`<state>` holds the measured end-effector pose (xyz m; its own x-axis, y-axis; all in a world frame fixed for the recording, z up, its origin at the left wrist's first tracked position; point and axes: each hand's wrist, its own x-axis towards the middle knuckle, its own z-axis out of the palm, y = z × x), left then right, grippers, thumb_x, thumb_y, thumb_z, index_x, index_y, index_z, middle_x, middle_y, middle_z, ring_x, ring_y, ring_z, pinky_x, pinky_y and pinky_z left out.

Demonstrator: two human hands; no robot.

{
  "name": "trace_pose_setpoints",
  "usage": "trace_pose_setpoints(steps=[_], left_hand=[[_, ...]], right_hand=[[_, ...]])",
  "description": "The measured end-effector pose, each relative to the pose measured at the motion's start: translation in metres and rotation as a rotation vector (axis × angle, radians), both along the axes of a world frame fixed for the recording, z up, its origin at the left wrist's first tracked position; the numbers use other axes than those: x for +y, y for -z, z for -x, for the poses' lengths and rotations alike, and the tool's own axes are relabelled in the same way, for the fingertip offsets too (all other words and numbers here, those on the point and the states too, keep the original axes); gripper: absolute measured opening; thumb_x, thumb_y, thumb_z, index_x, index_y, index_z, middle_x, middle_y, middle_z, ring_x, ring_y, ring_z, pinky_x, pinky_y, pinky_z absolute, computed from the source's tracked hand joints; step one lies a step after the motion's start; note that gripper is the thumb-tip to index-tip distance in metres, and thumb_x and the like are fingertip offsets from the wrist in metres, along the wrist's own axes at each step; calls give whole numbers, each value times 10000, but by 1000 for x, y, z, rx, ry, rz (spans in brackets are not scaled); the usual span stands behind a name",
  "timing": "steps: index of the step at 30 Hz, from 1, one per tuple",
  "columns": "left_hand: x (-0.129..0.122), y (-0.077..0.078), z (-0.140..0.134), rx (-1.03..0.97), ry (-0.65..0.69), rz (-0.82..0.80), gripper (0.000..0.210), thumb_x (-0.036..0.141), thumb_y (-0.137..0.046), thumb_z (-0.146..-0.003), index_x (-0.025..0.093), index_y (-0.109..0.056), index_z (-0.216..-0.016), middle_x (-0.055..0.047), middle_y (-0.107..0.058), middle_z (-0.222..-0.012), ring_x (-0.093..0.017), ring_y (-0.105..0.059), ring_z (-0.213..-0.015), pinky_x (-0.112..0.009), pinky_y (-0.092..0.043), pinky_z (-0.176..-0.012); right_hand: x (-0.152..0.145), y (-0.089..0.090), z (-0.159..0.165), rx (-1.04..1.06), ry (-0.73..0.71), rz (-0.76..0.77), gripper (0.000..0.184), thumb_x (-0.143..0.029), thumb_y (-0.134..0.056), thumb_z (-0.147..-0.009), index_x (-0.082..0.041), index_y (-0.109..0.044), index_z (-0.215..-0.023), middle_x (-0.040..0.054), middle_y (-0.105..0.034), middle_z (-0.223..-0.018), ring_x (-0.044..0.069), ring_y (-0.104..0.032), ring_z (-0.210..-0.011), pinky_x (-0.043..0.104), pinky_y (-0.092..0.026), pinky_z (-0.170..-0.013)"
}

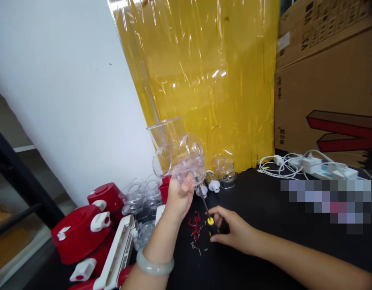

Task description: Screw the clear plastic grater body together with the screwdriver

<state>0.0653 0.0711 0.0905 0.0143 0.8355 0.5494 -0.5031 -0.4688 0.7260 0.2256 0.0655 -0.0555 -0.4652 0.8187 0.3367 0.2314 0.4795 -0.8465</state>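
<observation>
A clear plastic housing (178,155) with a wide flared mouth is raised above the table, gripped from below by my left hand (182,193). My right hand (230,227) has its fingers around the yellow and dark handle of a screwdriver (210,220). The screwdriver's shaft slants up to the underside of the housing, beside my left fingers; whether its tip sits in a screw I cannot tell. Beneath, on the black table, lie small red plastic pieces (195,225) and several loose screws (195,247).
Red parts with white knobs (81,225) and a long white part (115,253) lie at left. More clear housings (142,195) stand behind them, another (224,167) behind grater drums (212,182). White cables and a power strip (313,165) lie right, before a cardboard box (325,80).
</observation>
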Motion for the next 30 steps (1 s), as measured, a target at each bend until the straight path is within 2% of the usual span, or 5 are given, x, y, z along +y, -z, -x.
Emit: trace_pose_setpoints(steps=[4, 8, 10, 21, 30], left_hand=[[-1, 1, -1, -5, 51, -53, 733, 439, -945, -575, 268, -618, -1209, -95, -715, -1216, -321, -628, -1241, -486, -499, -1055], [-3, 0, -2, -1, 46, -21, 683, 440, -936, -600, 254, -632, -1182, -90, -719, -1206, -312, -640, -1228, -469, -511, -1052], [-5, -2, -3, 2, 47, 1, 659, 456, -931, -606, 246, -644, -1162, -90, -712, -1229, -309, -630, -1247, -451, -511, -1062], [-6, -7, -2, 94, 28, 42, 531, 431, -888, -693, 228, -675, -1135, -82, -762, -1107, -302, -678, -1174, -449, -569, -999], [-6, -6, -3, 52, 56, 47, 511, 394, -870, -723, 239, -646, -1156, -87, -705, -1269, -300, -632, -1247, -460, -546, -1022]], right_hand=[[-1, -5, -5, 43, -71, -72, 658, -347, -815, -745, -239, -570, -1346, 75, -667, -1181, 210, -623, -1084, 393, -495, -1005], [-3, -14, -9, 30, -148, -23, 292, -305, -733, -836, -224, -703, -1114, 35, -732, -1007, 162, -659, -897, 321, -541, -865], [-2, -15, -8, 40, -162, -17, 206, -300, -724, -848, -214, -723, -1035, 29, -740, -991, 156, -665, -887, 304, -543, -851], [-1, -13, -10, 87, -196, 28, 213, -337, -698, -884, -193, -699, -1041, 41, -734, -998, 154, -674, -897, 304, -550, -865], [-2, -13, -9, 92, -192, 29, 195, -309, -704, -877, -198, -695, -1037, 33, -733, -994, 146, -673, -896, 293, -547, -860]])
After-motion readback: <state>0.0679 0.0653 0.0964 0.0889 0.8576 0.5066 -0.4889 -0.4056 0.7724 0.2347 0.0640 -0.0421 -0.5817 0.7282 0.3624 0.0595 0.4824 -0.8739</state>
